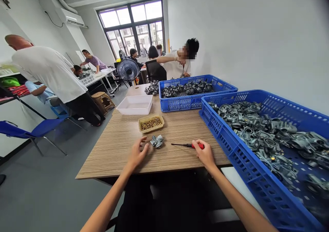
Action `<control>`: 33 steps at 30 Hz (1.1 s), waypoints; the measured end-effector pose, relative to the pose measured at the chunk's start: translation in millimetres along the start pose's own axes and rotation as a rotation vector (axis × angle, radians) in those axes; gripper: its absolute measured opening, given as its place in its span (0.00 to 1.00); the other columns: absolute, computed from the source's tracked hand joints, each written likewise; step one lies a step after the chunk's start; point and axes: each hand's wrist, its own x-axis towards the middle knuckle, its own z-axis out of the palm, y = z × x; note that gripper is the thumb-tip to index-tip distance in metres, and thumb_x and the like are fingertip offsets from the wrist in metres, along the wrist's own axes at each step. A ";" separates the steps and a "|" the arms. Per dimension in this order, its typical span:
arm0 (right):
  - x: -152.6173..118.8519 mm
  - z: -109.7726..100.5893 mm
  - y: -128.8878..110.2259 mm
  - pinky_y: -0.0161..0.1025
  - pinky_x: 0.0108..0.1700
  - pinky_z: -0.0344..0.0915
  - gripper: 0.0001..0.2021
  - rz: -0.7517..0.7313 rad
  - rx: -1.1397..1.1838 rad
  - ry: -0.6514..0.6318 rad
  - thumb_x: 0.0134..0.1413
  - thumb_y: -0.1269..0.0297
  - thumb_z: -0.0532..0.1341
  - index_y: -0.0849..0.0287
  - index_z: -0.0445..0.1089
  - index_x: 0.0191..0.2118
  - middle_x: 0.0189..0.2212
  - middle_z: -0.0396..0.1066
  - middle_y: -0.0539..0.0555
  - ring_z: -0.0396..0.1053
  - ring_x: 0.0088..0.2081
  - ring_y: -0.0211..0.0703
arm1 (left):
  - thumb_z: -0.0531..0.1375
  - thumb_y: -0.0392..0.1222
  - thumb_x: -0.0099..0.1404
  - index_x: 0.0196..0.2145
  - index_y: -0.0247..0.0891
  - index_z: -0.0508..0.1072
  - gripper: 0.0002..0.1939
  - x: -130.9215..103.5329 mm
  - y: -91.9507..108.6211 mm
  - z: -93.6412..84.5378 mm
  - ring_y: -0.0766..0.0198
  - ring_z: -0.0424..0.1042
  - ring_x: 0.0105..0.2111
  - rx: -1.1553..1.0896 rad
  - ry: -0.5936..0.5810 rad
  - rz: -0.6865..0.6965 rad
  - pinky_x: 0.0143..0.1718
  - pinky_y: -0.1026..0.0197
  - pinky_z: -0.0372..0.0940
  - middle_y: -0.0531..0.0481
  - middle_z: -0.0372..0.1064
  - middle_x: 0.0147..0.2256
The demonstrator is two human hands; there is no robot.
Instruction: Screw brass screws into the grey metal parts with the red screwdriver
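A small silvery cast-metal part (157,141), which looks like a carburetor body, sits on the wooden table in front of me. Just left of it is my left hand (138,152), fingers apart and curved toward it, holding nothing. My right hand (205,153) grips the red and black handle of a screwdriver (183,145). The screwdriver lies low over the tabletop, its dark shaft pointing left at the metal part. Behind the part stands a small yellowish tray (161,123) filled with brass-coloured screws.
A blue crate (218,131) piled with similar metal parts flanks the table's right side. Another blue crate (180,105) holds darker parts at the back, beside a white plastic tub (135,110). A co-worker (177,62) works with a screwdriver beyond it. A fan (128,70) stands farther off.
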 end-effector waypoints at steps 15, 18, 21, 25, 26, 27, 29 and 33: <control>-11.6 -12.5 20.3 0.36 0.25 0.60 0.21 0.157 -0.085 -0.044 0.59 0.42 0.61 0.54 0.67 0.26 0.17 0.60 0.48 0.61 0.20 0.41 | 0.53 0.29 0.58 0.40 0.39 0.77 0.17 190.2 -39.5 -44.7 0.63 0.73 0.34 0.418 -0.562 0.058 0.40 0.62 0.67 0.50 0.77 0.37; -11.8 -12.6 17.4 0.36 0.27 0.60 0.20 0.138 -0.093 -0.036 0.59 0.43 0.60 0.54 0.67 0.26 0.19 0.61 0.48 0.62 0.21 0.41 | 0.53 0.29 0.58 0.40 0.39 0.77 0.17 193.0 -34.2 -47.6 0.62 0.73 0.35 0.450 -0.572 0.061 0.40 0.63 0.66 0.49 0.77 0.38; -10.4 -10.7 14.6 0.36 0.28 0.60 0.21 0.130 -0.087 -0.047 0.60 0.43 0.60 0.55 0.66 0.26 0.20 0.62 0.49 0.63 0.23 0.42 | 0.55 0.30 0.58 0.39 0.38 0.78 0.15 196.5 -27.8 -45.3 0.61 0.73 0.38 0.493 -0.596 0.102 0.42 0.63 0.65 0.49 0.77 0.38; -8.1 -8.8 15.0 0.36 0.28 0.59 0.22 0.087 -0.063 -0.066 0.60 0.42 0.60 0.56 0.66 0.26 0.20 0.62 0.48 0.63 0.23 0.41 | 0.57 0.30 0.56 0.38 0.38 0.80 0.15 202.8 -26.0 -35.6 0.61 0.73 0.34 0.591 -0.666 0.042 0.37 0.64 0.64 0.49 0.78 0.36; -7.8 -8.3 15.2 0.36 0.28 0.59 0.22 0.076 -0.063 -0.060 0.59 0.41 0.60 0.56 0.65 0.26 0.20 0.62 0.48 0.62 0.23 0.41 | 0.57 0.30 0.56 0.38 0.38 0.80 0.15 204.1 -26.4 -33.5 0.61 0.73 0.34 0.622 -0.683 0.015 0.36 0.65 0.64 0.49 0.78 0.36; -7.5 -7.9 15.2 0.36 0.28 0.59 0.22 0.068 -0.065 -0.057 0.59 0.41 0.60 0.56 0.65 0.26 0.20 0.61 0.48 0.62 0.23 0.41 | 0.58 0.29 0.55 0.38 0.38 0.80 0.15 205.0 -26.7 -32.0 0.61 0.73 0.35 0.639 -0.680 0.004 0.35 0.65 0.63 0.49 0.78 0.36; -7.4 -7.0 14.4 0.36 0.28 0.59 0.23 0.057 -0.067 -0.056 0.59 0.41 0.60 0.56 0.66 0.26 0.20 0.62 0.48 0.63 0.23 0.41 | 0.58 0.29 0.54 0.37 0.38 0.79 0.15 205.9 -26.0 -30.7 0.62 0.73 0.34 0.668 -0.677 -0.012 0.34 0.65 0.62 0.49 0.78 0.36; -6.7 -6.2 12.1 0.36 0.28 0.59 0.23 0.055 -0.051 -0.068 0.58 0.40 0.59 0.56 0.66 0.26 0.21 0.62 0.48 0.62 0.23 0.41 | 0.61 0.30 0.52 0.33 0.37 0.79 0.11 204.1 -19.0 -31.9 0.62 0.69 0.29 0.721 -0.710 -0.038 0.29 0.64 0.59 0.48 0.77 0.32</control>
